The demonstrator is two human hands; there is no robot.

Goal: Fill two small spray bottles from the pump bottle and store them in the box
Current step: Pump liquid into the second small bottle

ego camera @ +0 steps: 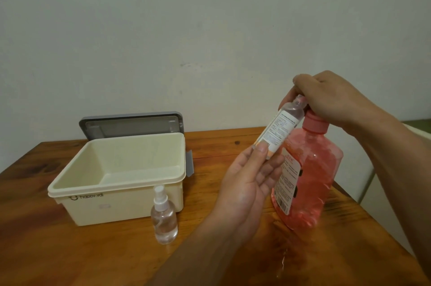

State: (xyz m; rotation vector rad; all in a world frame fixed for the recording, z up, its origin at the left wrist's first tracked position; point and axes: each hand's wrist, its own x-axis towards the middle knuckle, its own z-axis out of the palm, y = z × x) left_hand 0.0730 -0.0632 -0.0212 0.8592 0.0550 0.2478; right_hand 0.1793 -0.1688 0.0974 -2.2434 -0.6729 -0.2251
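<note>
A tall pink pump bottle point(310, 178) stands on the wooden table at the right. My right hand point(326, 96) is closed over its pump head, hiding it. My left hand point(251, 180) holds a small labelled clear bottle point(279, 129) by its base, tilted, with its open neck up against the pump under my right hand. A second small clear spray bottle point(164, 218) with a white sprayer stands upright in front of the box. The cream box point(121, 183) is open and looks empty inside.
The box's grey lid point(133, 124) stands raised behind it against the wall. A grey latch point(190, 162) hangs on the box's right side. The table edge point(349, 194) runs diagonally at the right, just behind the pump bottle.
</note>
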